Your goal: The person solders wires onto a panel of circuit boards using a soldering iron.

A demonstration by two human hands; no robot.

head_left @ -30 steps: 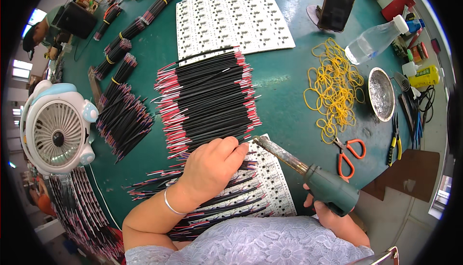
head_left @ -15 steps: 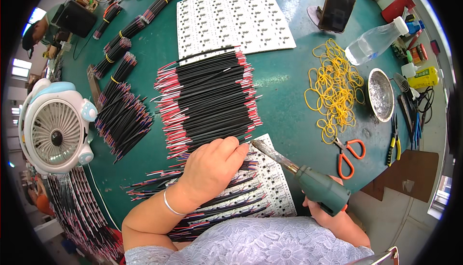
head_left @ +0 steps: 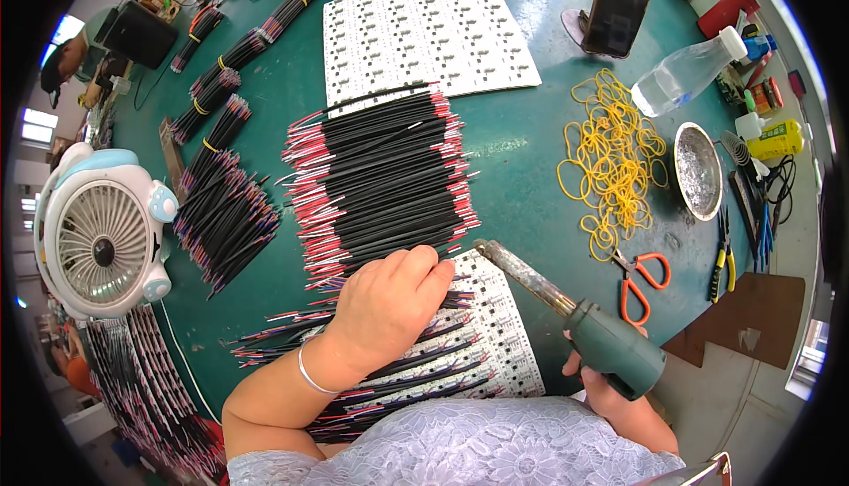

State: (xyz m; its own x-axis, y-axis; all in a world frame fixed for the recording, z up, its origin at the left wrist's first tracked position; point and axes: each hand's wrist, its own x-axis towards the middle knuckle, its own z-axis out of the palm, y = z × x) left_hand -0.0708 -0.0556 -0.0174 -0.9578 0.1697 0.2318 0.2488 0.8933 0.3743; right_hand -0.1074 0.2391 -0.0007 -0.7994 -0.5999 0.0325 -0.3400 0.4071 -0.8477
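My left hand (head_left: 389, 305) lies fingers-down on a white circuit panel (head_left: 495, 344) near the table's front edge, pressing black wires with red ends against it. My right hand (head_left: 610, 389) grips the green handle of a soldering iron (head_left: 566, 309); its metal tip points up-left and rests at the panel's top edge, just right of my left fingertips. A wide row of loose black wires (head_left: 380, 181) with red and white ends lies spread out just beyond the hand.
A second white circuit panel (head_left: 424, 35) lies at the back. Yellow rubber bands (head_left: 615, 163), red scissors (head_left: 641, 278), a metal dish (head_left: 697, 170), a clear bottle (head_left: 685, 70) and pliers (head_left: 721, 260) sit right. A small fan (head_left: 102, 234) and bundled wires (head_left: 221, 212) sit left.
The soldering iron's tip has shifted slightly left toward my left fingertips over the panel's top edge. My left hand stays in place on the wires.
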